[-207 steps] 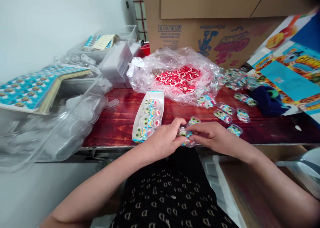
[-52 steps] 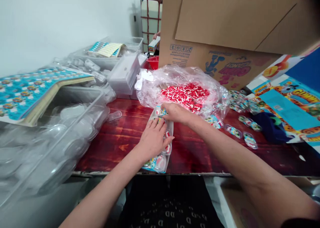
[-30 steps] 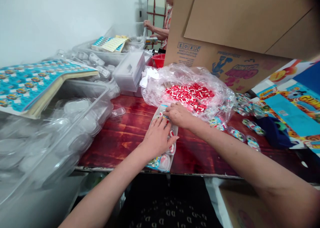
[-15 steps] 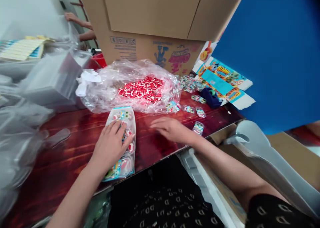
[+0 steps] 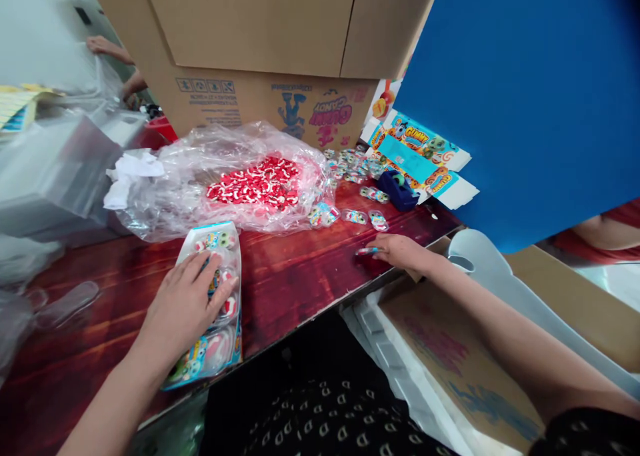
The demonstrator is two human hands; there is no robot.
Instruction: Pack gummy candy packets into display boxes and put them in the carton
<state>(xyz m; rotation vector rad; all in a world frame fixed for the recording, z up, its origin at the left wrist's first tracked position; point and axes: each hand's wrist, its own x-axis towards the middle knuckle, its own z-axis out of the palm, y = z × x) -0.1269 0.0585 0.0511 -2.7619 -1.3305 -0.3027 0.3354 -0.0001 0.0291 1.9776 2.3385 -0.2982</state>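
Note:
An open display box lies at the table's front edge, holding several clear candy packs with red, white and blue contents. My left hand rests over its middle, fingers stretched out on the packs. At the table's right front edge, my right hand pinches a small candy pack between thumb and fingers. Two loose candy packs lie just behind that hand. Farther back, a large clear plastic bag spreads open around a heap of red and white gummies.
Behind the bag stands a big cardboard box. A blue tape dispenser and flattened printed cartons are at the right. Stacked clear plastic trays and a clear scoop occupy the left. Another person's hand shows at the back left.
My right hand has moved right from the table's middle and taken hold of the candy pack near the edge. My left hand stays on the display box. The view has shifted right.

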